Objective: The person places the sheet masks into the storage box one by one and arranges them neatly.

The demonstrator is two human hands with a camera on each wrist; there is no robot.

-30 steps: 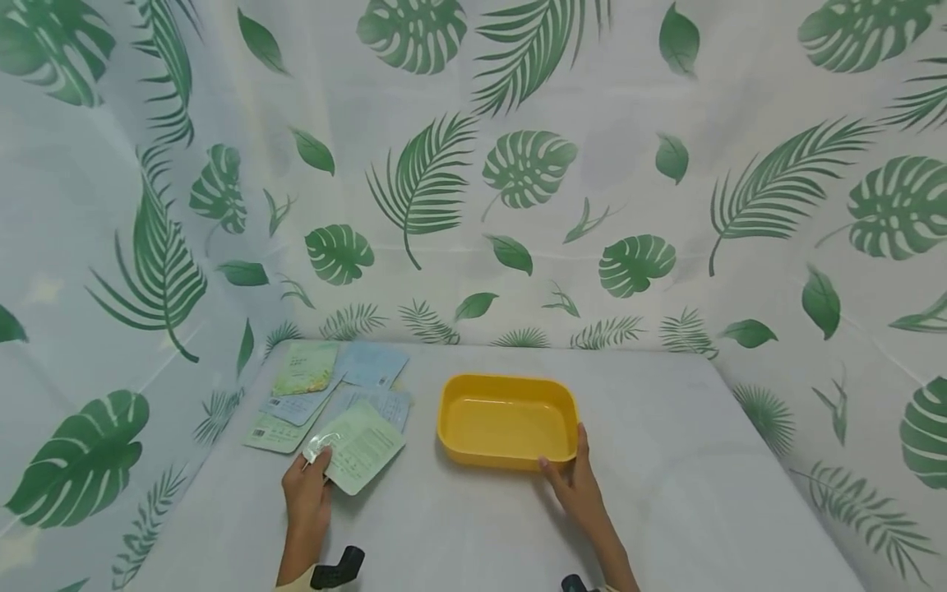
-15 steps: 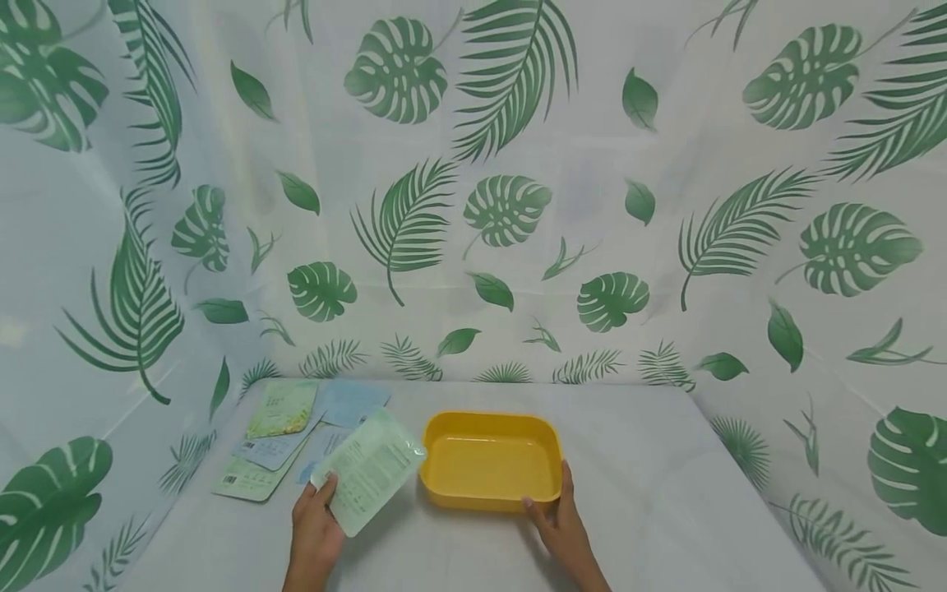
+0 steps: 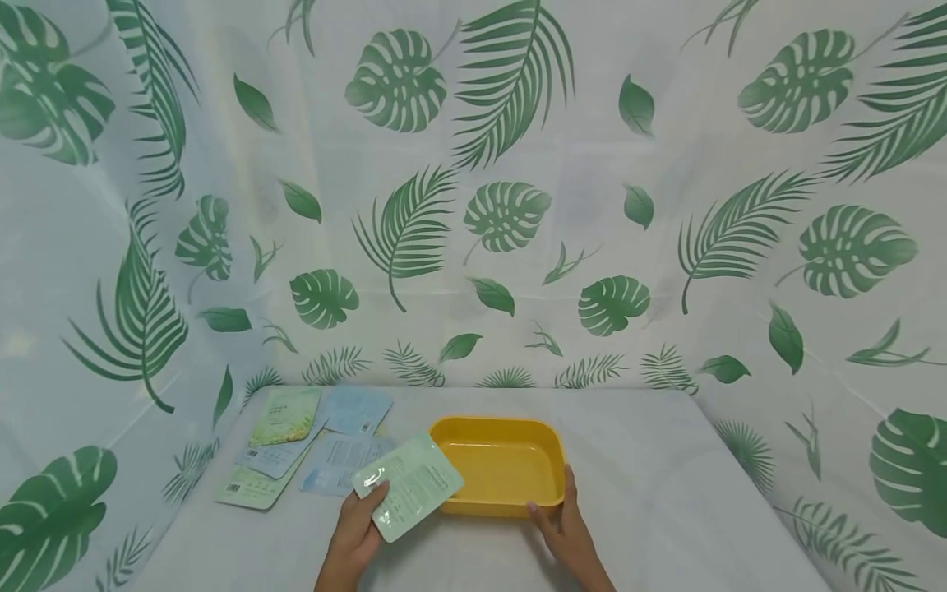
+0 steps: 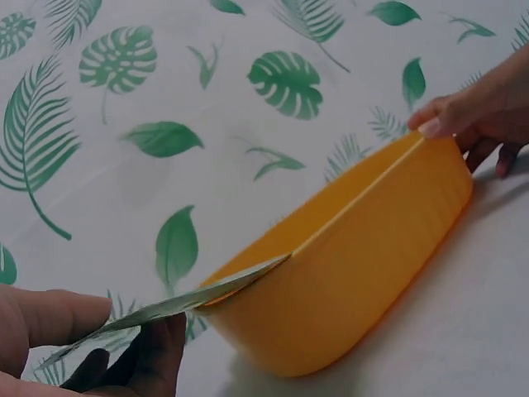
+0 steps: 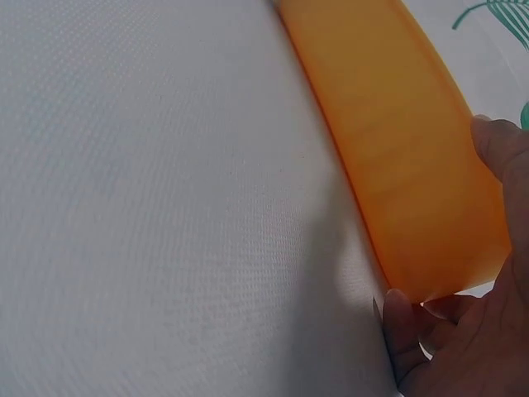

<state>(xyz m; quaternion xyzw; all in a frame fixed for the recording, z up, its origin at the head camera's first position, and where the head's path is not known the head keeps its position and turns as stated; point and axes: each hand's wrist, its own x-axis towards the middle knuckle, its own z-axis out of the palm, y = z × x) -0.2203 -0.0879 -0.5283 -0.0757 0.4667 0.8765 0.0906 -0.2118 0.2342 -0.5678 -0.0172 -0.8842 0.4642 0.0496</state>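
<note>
My left hand (image 3: 353, 534) pinches a pale green sheet mask packet (image 3: 409, 485) by its lower left edge, thumb on top and fingers beneath. The packet slants over the left front corner of a yellow plastic tray (image 3: 503, 511), whose inside shows nothing lying in it. In the left wrist view the far edge of the packet (image 4: 178, 304) is right at the tray's rim. My right hand (image 3: 570, 533) grips the tray's right front corner, thumb at the rim and fingers round the side. From the right wrist, fingertips (image 5: 401, 314) show low at the tray's end wall (image 5: 405, 165).
Several more packets lie overlapping at the back left of the white table: a green one with yellow flowers (image 3: 284, 417), a light blue one (image 3: 358, 409), a white-blue one (image 3: 344, 460) and a green one (image 3: 247, 487). Leaf-printed cloth (image 3: 533, 312) stands behind.
My left hand has lifted the green packet off the pile area and carried it right, to over the tray's left corner. My right hand keeps its grip on the tray. The head view has tilted up.
</note>
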